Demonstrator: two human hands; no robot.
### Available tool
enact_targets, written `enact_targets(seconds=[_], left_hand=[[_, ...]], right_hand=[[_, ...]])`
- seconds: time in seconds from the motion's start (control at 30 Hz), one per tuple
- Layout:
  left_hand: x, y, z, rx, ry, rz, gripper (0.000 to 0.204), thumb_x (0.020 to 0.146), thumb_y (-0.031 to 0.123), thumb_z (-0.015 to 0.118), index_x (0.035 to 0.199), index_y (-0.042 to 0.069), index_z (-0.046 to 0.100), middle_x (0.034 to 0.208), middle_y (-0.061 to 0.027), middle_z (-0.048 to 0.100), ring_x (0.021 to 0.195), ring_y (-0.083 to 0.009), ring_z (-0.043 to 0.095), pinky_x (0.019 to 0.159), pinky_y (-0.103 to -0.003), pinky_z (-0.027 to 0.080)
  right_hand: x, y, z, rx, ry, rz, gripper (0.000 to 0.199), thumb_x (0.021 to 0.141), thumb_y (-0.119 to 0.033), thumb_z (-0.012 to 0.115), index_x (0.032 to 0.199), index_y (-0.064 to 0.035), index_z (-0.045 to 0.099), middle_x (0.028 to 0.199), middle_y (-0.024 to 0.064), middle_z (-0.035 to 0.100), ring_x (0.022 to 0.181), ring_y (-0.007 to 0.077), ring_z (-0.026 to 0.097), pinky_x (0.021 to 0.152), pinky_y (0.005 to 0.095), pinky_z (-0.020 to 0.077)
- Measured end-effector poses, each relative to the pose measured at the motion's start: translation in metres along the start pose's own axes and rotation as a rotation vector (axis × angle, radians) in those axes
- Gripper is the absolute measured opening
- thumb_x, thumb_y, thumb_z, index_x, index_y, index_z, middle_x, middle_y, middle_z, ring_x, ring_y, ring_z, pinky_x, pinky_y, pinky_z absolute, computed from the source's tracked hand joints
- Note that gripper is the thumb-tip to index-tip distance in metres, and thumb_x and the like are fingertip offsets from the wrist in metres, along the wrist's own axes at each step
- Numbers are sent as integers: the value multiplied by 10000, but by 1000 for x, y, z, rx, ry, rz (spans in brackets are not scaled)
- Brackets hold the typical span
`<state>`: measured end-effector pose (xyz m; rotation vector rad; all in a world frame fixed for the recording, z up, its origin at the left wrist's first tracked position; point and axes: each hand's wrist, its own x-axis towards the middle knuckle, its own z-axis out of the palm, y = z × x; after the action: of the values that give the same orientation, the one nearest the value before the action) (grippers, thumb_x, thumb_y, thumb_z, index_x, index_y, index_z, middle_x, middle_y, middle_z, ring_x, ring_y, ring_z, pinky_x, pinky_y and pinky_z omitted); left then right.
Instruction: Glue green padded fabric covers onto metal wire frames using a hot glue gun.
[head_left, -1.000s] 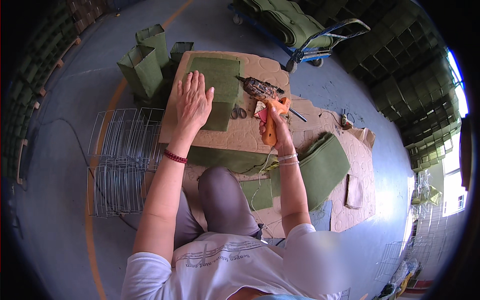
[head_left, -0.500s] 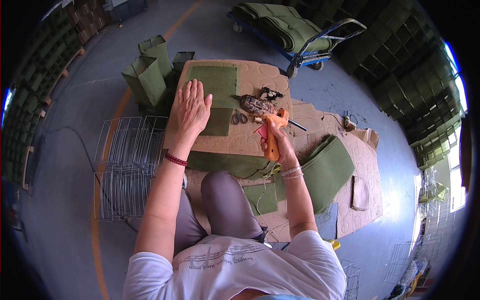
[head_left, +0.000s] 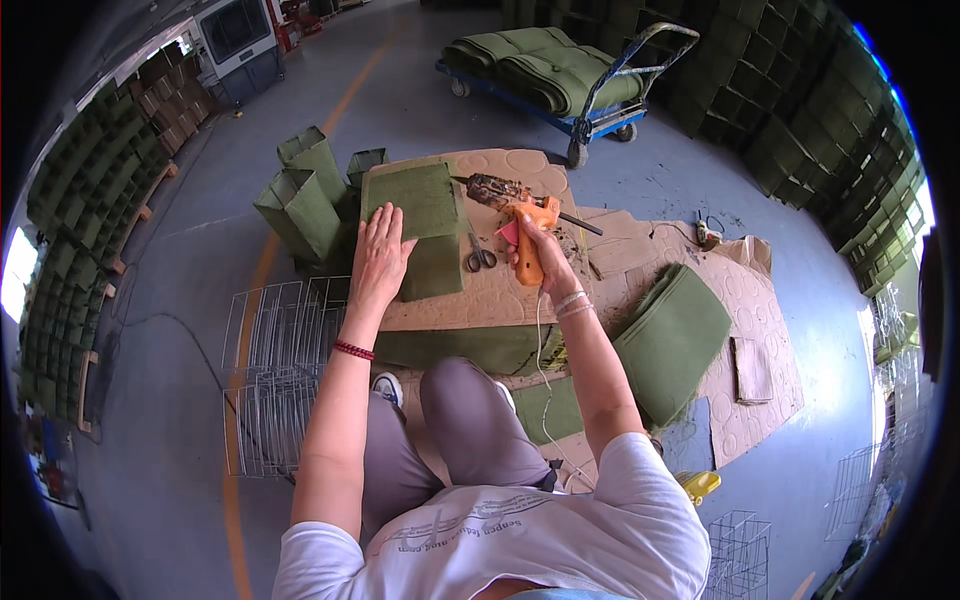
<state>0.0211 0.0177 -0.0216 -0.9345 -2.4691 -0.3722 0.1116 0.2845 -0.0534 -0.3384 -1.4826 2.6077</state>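
Left hand (head_left: 382, 255) flat on green felt (head_left: 425, 200) at the counter's (head_left: 490, 302) far-left corner, right hand (head_left: 543, 258) wrapped round the orange glue gun (head_left: 538, 212) toward the right edge, we should press evenly, nozzle (head_left: 459, 180) clear of both.

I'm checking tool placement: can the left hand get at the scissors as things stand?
Probably yes: the left hand is open, and only flat green fabric and cardboard seem to lie between it and the scissors.
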Motion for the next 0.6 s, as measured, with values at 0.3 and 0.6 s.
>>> enact_targets(seconds=[0.3, 0.6], left_hand=[[-1, -4, 1, -10, -12, -39, 516, 949, 288, 440, 1354, -23, 362, 1434, -168, 340, 1339, -285, 301, 1116, -438, 201], [4, 0, -2, 76, 46, -25, 484, 947, 264, 446, 1330, -27, 395, 1403, -171, 387, 1320, -285, 337, 1102, -447, 229]], right_hand=[[-1, -12, -5, -99, -74, 105, 362, 916, -406, 535, 901, -44, 536, 674, 66, 573, 516, 135, 559, 479, 274, 486], [-49, -7, -38, 13, -73, 182, 361, 910, -446, 530, 949, -88, 532, 694, 78, 587, 518, 164, 569, 470, 274, 479]])
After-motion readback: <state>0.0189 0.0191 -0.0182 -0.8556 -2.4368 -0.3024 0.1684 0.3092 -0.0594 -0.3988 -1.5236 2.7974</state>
